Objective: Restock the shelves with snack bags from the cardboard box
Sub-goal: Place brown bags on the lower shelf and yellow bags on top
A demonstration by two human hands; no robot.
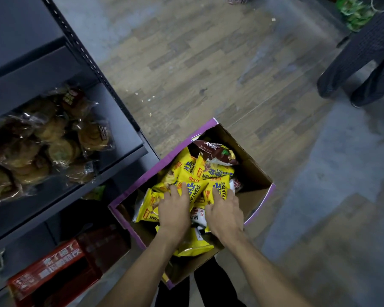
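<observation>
Fingers [179, 189] press yellow snack bags [187, 173] beside the shelf [111, 160].

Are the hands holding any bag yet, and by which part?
Not clearly. Both the left hand and right hand lie palms-down on the yellow snack bags in the cardboard box; fingers spread, no closed grip shows.
</observation>
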